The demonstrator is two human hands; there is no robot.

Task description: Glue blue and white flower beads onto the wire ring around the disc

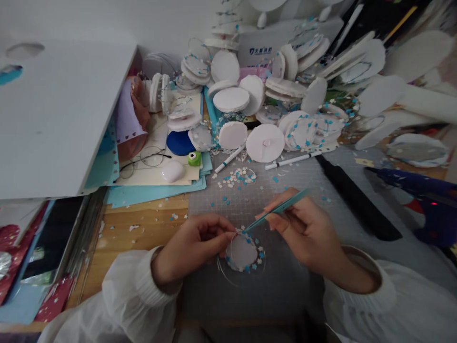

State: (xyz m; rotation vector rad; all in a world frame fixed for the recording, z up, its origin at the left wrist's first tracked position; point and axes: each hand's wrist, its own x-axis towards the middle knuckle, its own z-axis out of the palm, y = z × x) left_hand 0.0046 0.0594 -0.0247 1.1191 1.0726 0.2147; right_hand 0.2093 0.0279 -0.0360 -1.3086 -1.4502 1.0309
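My left hand (204,240) pinches the upper left edge of a small white disc (243,253), whose rim carries blue and white paper flowers. Thin pale wire loops curl around this disc and stick out below it. In my right hand (303,226) is a pair of teal tweezers (276,209), its tips meeting the disc's top edge close to my left fingertips. Whether the tips grip a flower is too small to tell. Beyond my hands, loose blue and white paper flowers (237,177) lie scattered on the grey cutting mat (214,295).
Many white foam discs (266,143) with wire stand crowded at the back. A black bar (359,200) and a dark blue glue gun (424,190) lie at right. White pens (293,160), a green paper punch (194,158) and glasses (152,156) sit behind. A white board (64,119) overhangs the left.
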